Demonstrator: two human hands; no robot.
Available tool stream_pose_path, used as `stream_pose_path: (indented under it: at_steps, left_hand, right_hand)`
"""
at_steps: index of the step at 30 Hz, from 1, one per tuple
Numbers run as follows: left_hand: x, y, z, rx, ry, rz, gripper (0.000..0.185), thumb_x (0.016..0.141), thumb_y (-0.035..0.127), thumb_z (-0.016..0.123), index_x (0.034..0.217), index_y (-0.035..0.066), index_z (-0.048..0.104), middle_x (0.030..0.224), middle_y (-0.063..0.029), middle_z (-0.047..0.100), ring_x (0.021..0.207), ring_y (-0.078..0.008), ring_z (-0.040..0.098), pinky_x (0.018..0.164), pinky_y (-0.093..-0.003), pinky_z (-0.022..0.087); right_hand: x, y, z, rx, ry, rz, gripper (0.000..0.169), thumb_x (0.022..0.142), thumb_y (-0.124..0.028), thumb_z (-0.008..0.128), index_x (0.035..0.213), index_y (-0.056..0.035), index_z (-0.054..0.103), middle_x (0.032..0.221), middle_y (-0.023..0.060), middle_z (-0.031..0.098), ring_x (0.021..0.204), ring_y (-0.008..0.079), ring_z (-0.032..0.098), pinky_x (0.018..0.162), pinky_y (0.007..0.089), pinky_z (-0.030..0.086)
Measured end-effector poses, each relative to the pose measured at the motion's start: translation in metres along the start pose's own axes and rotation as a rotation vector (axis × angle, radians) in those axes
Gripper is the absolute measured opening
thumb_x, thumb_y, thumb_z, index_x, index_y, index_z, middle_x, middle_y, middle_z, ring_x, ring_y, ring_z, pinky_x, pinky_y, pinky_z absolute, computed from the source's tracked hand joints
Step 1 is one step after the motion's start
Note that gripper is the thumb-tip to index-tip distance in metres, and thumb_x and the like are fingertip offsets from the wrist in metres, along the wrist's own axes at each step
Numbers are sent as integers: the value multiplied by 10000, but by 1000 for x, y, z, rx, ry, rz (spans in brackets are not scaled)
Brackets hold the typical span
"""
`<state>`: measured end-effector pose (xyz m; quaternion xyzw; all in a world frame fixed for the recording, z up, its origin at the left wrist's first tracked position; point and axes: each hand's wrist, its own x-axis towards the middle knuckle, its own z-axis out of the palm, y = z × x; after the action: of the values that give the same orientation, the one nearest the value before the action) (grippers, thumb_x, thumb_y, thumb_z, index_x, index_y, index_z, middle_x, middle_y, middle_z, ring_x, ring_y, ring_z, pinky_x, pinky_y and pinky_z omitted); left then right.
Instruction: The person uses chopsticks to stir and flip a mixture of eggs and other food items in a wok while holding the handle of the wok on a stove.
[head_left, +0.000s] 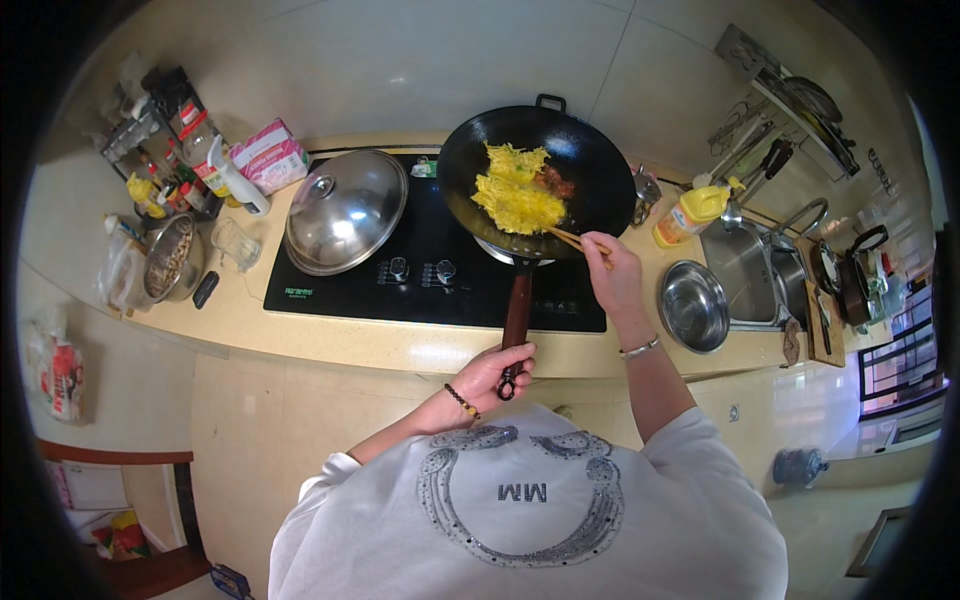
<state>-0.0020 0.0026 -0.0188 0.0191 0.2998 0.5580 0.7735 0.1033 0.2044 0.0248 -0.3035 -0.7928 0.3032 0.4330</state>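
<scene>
My left hand (495, 375) is closed around the wooden handle (518, 300) of a black wok (600, 165) over the right side of the cooktop. In my right hand (616, 276) is a pair of wooden chopsticks (568, 238), their tips at the near edge of yellow shredded food (521, 202) in the wok. Reddish food (555, 184) lies against the right of the yellow food. A domed metal lid (349, 217) rests on the left part of the black cooktop (420, 300).
At left stand a steel bowl of food pieces (171, 259), a glass mug (236, 244), a spray bottle (236, 180) and other bottles. A steel basin (694, 306), a yellow jug (690, 216) and a sink (739, 277) are at right. Utensils hang above the sink.
</scene>
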Motion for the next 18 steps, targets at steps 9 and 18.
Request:
stream_pose_path:
  at_steps: [9, 18]
  left_hand:
    - [-2, 0, 1, 0, 19, 12, 165, 869, 212, 586, 973, 99, 529, 741, 13, 505, 562, -65, 426, 449, -183, 325]
    - [-1, -1, 0, 14, 22, 23, 152, 868, 208, 589, 960, 100, 536, 739, 15, 507, 559, -66, 433, 454, -186, 333]
  right_hand:
    - [24, -7, -2, 7, 32, -71, 122, 828, -112, 613, 891, -9, 629, 816, 116, 636, 719, 201, 628, 624, 265, 484]
    - [37, 11, 27, -153, -44, -167, 118, 787, -146, 639, 832, -37, 646, 813, 115, 642, 721, 284, 610, 637, 337, 487]
